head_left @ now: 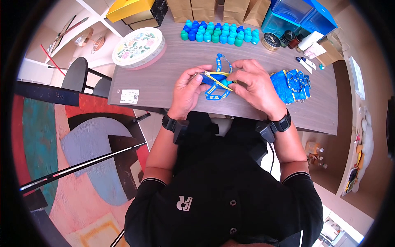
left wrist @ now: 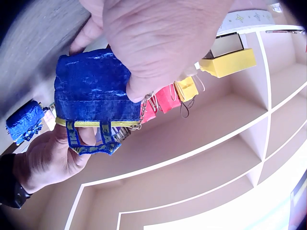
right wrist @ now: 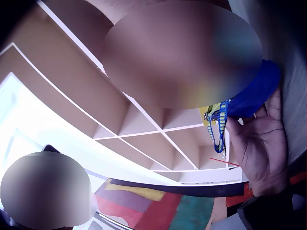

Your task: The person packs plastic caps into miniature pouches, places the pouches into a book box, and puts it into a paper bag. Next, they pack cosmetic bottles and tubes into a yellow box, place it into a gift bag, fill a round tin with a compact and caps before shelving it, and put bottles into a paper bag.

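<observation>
right hand (head_left: 255, 84) pinches blue pouch (head_left: 216, 80) | left hand (head_left: 190, 88) grips it | pouch mostly hidden by fingers

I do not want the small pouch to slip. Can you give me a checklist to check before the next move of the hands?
1. Left hand holds the blue pouch: ok, its fingers curl round one end.
2. Right hand holds the pouch too: ok, it pinches the other end near the yellow edge.
3. Pouch over the table, not past its edge: ok in the head view.
4. Strap free of the fingers: not ok, it loops by the right thumb.
5. Chain untangled: cannot tell, only a short part shows.
6. Second blue pouch clear of the hands: ok, it lies beside the right hand.
</observation>
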{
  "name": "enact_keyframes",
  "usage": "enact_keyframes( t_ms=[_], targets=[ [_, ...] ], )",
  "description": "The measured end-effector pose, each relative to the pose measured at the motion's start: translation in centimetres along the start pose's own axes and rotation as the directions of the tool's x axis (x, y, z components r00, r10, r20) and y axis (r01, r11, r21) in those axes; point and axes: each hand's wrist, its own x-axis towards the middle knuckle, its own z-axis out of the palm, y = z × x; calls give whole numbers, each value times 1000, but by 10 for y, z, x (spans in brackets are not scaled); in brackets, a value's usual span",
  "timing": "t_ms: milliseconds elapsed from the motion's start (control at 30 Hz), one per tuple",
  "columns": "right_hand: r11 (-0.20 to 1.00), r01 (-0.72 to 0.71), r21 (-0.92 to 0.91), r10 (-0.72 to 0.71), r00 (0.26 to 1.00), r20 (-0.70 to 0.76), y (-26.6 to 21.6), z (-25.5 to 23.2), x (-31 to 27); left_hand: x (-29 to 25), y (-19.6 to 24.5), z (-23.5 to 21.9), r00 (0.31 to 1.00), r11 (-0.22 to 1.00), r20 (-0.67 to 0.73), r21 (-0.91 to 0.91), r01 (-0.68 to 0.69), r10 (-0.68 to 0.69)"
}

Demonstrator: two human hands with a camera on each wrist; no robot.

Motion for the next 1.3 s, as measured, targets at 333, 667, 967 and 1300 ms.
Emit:
enact_keyframes(
  t_ms=[333, 667, 967, 1300],
  targets=[
    [935, -148, 322, 178, 982, -66, 22, -7, 11, 1, 1, 1, 998, 999, -46, 30, -33, 34],
    [856, -333, -395, 312, 943, -119, 110, 23, 63, 1, 3, 1, 999, 1000, -43, 6, -19, 19],
    [932, -345, -111, 315, 922, -224, 89, 2, 50, 2, 2, -1, 999, 1000, -43, -23, 1, -2],
    [945, 69, 321, -60, 997, -38, 0, -16, 16, 2, -3, -3, 999, 999, -33, -39, -30, 29]
  ],
)
